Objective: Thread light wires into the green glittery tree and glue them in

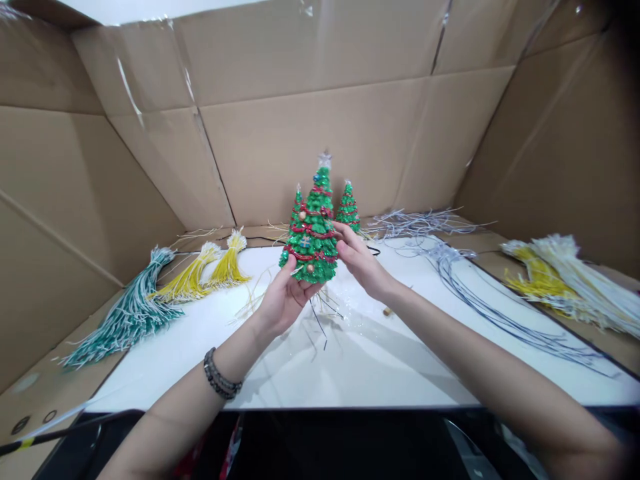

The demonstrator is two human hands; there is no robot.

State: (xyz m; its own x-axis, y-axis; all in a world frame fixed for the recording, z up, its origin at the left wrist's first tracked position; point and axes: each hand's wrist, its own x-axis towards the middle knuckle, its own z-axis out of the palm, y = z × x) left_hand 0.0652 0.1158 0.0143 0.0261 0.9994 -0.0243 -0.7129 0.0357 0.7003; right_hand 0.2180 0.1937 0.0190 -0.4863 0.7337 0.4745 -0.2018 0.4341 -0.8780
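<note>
A glittery green Christmas tree figurine (pixel 315 240), with red garlands, small ornaments and a pale star on top, is held upright above the white board. My left hand (pixel 285 300) grips its base from below, thumb on the front. At the right side, my right hand (pixel 363 263) steadies it with fingertips and thumb; some fingers are partly hidden. Thin wires (pixel 320 323) show below the base; I cannot tell whether they are attached. Behind stands a smaller green tree (pixel 349 207); another narrow tree top (pixel 298 197) shows to the left, its lower part hidden.
The white board (pixel 280 387) lies inside cardboard walls (pixel 320 120). Left are bundles of green wires (pixel 133 310) and yellow wires (pixel 227 263). Right lie grey wires (pixel 480 300), yellow wires (pixel 537 277) and white wires (pixel 585 287). A small brownish piece (pixel 387 311) is near my right wrist.
</note>
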